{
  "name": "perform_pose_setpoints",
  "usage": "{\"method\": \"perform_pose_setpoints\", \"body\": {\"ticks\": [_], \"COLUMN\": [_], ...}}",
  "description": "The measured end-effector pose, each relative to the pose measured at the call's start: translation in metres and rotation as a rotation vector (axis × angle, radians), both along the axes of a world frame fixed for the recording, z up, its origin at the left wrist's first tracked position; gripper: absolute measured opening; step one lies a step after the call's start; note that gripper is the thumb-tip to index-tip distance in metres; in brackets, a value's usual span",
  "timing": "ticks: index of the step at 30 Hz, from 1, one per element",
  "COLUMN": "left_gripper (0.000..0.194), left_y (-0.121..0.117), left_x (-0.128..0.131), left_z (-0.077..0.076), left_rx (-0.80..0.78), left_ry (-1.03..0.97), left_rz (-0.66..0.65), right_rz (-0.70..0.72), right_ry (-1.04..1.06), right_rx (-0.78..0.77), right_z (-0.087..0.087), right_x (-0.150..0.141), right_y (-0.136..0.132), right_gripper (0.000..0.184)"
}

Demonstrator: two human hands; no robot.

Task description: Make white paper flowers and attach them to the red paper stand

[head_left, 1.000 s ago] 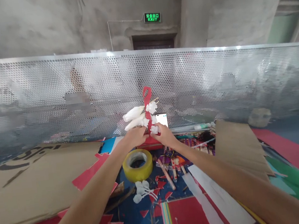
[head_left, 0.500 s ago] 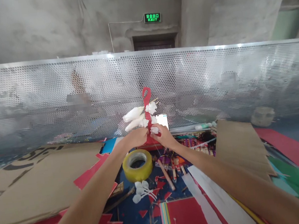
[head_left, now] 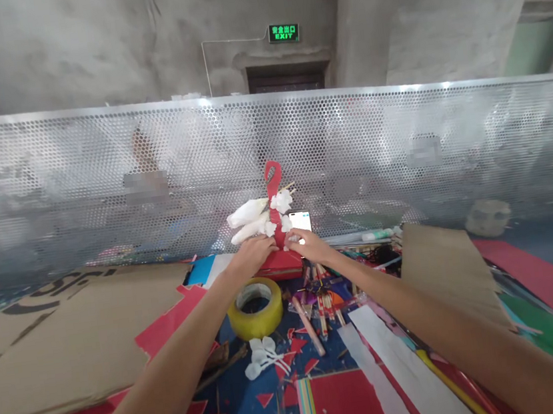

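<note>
Upright ahead of me stands a red paper craft [head_left: 272,175] with a slit, looped top and white flower shapes [head_left: 282,200] on its front. Two long white petal-like pieces [head_left: 247,212] stick out to its left. At its lower left, my left hand [head_left: 255,253] is closed, its fingertips against the base. My right hand [head_left: 310,246] pinches at the lower right, by a small white flower piece. The exact grip of both hands is partly hidden. Under the craft lies a red block-like base [head_left: 283,263].
A roll of yellow tape [head_left: 257,325] and white plastic spoons [head_left: 265,356] lie in front. Red paper scraps, a pink stick [head_left: 308,325] and a stack of coloured paper [head_left: 348,403] are nearby. Cardboard [head_left: 72,346] lies left; a perforated metal screen [head_left: 102,181] stands behind.
Both hands have shifted slightly apart at the base of the craft, uncovering more of its red lower part. The right hand has moved a little right; the craft stays nearly in place.
</note>
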State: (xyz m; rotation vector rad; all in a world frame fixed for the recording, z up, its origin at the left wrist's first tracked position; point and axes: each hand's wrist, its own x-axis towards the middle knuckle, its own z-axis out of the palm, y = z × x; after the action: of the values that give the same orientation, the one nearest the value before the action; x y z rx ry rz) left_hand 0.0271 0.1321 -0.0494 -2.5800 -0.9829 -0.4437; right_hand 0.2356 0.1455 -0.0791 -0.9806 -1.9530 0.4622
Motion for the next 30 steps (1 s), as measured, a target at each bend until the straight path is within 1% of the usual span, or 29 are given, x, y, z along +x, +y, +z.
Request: {"method": "perform_pose_setpoints", "body": {"ticks": [5,7,10,12,17,21,25,27,30], "left_gripper": [0.025,0.026,0.026,0.028,0.031,0.038,0.045,0.046,0.048], "left_y": [-0.003,-0.002,0.003,0.006,0.011,0.011,0.01,0.01,0.008], "left_x": [-0.001,0.001,0.004,0.005,0.007,0.01,0.014,0.017,0.02], "left_z": [0.001,-0.001,-0.005,-0.008,-0.014,-0.016,-0.017,-0.017,-0.015], "left_rx": [-0.006,-0.021,-0.066,-0.097,-0.107,-0.104,-0.123,-0.139,-0.154], "left_ry": [-0.037,-0.06,-0.155,-0.23,-0.348,-0.364,-0.364,-0.377,-0.391], "left_rz": [-0.03,-0.006,0.072,0.115,0.18,0.238,0.29,0.312,0.337], "right_rz": [-0.126,-0.147,-0.172,-0.161,-0.097,-0.056,-0.019,-0.026,-0.062], "right_ry": [0.09,0.077,0.008,-0.017,0.032,0.06,0.097,0.111,0.143], "right_rx": [0.008,0.004,0.009,0.013,0.072,0.05,0.064,0.033,-0.057], "right_z": [-0.003,-0.003,-0.002,-0.001,0.0,-0.004,-0.006,-0.006,-0.006], "right_x": [-0.005,-0.006,-0.004,-0.002,0.003,0.006,0.006,0.006,0.006], "right_y": [-0.002,-0.001,0.0,-0.001,-0.011,-0.018,-0.022,-0.022,-0.016], "right_gripper": [0.02,0.02,0.015,0.015,0.017,0.02,0.02,0.023,0.035]}}
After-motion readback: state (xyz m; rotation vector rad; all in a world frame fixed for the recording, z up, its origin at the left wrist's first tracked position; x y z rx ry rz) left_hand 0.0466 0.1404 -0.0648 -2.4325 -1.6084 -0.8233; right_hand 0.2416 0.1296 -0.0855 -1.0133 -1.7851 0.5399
